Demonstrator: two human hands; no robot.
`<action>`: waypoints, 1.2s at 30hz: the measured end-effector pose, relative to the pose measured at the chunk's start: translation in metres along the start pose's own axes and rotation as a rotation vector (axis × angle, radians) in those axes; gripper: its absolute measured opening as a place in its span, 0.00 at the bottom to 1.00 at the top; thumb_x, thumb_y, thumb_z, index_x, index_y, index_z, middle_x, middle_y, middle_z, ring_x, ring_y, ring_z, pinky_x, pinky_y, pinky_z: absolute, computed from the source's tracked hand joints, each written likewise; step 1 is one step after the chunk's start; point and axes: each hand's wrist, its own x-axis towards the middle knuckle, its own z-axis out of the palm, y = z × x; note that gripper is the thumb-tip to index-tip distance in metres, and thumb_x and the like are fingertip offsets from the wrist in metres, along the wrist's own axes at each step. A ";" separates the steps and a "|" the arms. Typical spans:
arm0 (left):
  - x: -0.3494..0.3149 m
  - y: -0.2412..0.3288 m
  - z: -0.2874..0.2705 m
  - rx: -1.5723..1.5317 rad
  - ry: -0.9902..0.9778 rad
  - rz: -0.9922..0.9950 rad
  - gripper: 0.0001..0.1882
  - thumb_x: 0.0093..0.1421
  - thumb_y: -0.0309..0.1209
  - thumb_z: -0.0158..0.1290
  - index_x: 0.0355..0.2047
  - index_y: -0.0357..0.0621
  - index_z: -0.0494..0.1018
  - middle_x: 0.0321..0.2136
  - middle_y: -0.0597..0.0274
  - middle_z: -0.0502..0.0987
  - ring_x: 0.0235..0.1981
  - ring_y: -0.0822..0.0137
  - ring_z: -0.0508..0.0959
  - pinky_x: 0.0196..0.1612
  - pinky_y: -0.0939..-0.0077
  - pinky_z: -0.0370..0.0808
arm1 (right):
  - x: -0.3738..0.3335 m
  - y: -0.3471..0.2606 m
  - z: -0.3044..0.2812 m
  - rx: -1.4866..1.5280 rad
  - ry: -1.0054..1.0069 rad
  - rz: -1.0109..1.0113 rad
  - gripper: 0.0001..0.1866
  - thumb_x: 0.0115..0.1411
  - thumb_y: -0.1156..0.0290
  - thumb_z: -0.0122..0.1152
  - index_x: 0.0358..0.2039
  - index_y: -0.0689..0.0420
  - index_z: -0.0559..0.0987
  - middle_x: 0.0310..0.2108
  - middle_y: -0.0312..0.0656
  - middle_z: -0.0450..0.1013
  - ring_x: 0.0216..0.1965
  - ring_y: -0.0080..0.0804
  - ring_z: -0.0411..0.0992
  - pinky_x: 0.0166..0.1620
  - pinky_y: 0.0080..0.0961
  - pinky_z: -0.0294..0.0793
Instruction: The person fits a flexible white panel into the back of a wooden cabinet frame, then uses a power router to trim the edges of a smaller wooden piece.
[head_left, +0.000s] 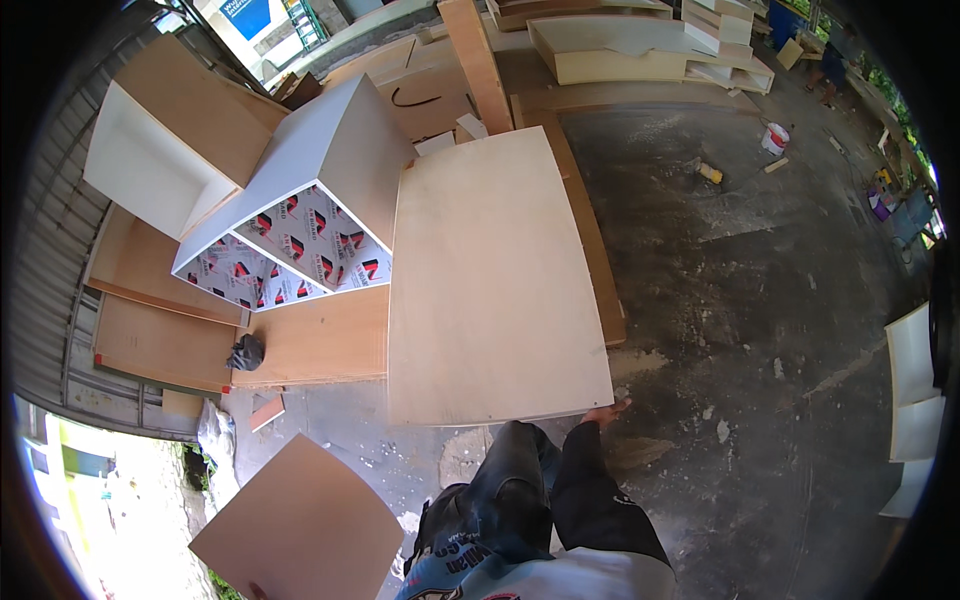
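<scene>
A large pale plywood sheet stretches away from me, its near edge just above my knee. My right hand grips that near edge at its right corner, fingers curled under it, with my dark sleeve below. Low on the left a smaller brown board hangs tilted over the floor. Only a sliver of my left hand shows at the picture's bottom edge, holding the board's lower corner.
A white cabinet with patterned film inside lies on stacked brown boards at the left. More panels and box frames are piled at the back. A small bucket stands on the dusty concrete floor. White panels lean at the right.
</scene>
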 end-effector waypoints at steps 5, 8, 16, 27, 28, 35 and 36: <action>0.003 0.033 -0.020 0.180 0.036 0.107 0.31 0.64 0.49 0.59 0.59 0.38 0.72 0.47 0.46 0.79 0.42 0.54 0.80 0.46 0.59 0.78 | -0.008 0.036 0.007 0.027 -0.047 0.075 0.44 0.72 0.35 0.35 0.51 0.73 0.72 0.45 0.53 0.76 0.42 0.42 0.75 0.43 0.40 0.79; -0.010 0.031 -0.020 0.311 0.008 0.206 0.34 0.62 0.50 0.61 0.60 0.39 0.71 0.48 0.47 0.79 0.43 0.54 0.79 0.48 0.58 0.77 | 0.043 0.042 -0.026 -0.084 -0.141 -0.054 0.37 0.73 0.39 0.38 0.42 0.67 0.75 0.34 0.43 0.76 0.33 0.36 0.73 0.37 0.38 0.78; -0.043 0.201 -0.007 0.420 0.140 -0.032 0.33 0.63 0.52 0.59 0.61 0.42 0.71 0.48 0.47 0.79 0.43 0.55 0.79 0.50 0.58 0.75 | -0.010 -0.017 -0.068 -1.263 -0.026 -0.250 0.23 0.71 0.56 0.48 0.44 0.65 0.79 0.45 0.63 0.77 0.44 0.58 0.77 0.44 0.51 0.74; 0.068 0.300 0.032 -0.058 -0.321 0.150 0.27 0.72 0.46 0.50 0.55 0.30 0.72 0.44 0.51 0.79 0.43 0.63 0.81 0.45 0.72 0.79 | -0.094 -0.203 -0.006 -0.631 -1.151 -0.173 0.25 0.68 0.51 0.50 0.52 0.59 0.78 0.52 0.40 0.77 0.55 0.32 0.73 0.56 0.33 0.67; 0.070 0.299 0.046 -0.068 -0.394 0.159 0.27 0.71 0.47 0.51 0.53 0.31 0.73 0.42 0.53 0.79 0.41 0.65 0.81 0.43 0.73 0.79 | -0.119 -0.211 0.006 -0.602 -1.351 0.002 0.27 0.68 0.50 0.48 0.55 0.58 0.77 0.56 0.41 0.76 0.57 0.33 0.72 0.57 0.33 0.66; 0.112 0.173 0.203 -0.449 -0.618 -0.263 0.20 0.70 0.41 0.55 0.52 0.38 0.75 0.39 0.64 0.77 0.40 0.70 0.77 0.44 0.74 0.76 | -0.152 -0.267 0.036 -0.372 -1.808 0.447 0.29 0.65 0.58 0.59 0.61 0.63 0.73 0.56 0.45 0.75 0.55 0.34 0.73 0.59 0.36 0.71; 0.119 0.159 0.222 -0.460 -0.631 -0.262 0.25 0.69 0.44 0.56 0.56 0.37 0.74 0.42 0.65 0.76 0.42 0.70 0.76 0.44 0.75 0.76 | -0.145 -0.267 0.035 -0.419 -1.764 0.408 0.26 0.65 0.62 0.60 0.59 0.64 0.73 0.53 0.45 0.76 0.52 0.33 0.75 0.55 0.34 0.73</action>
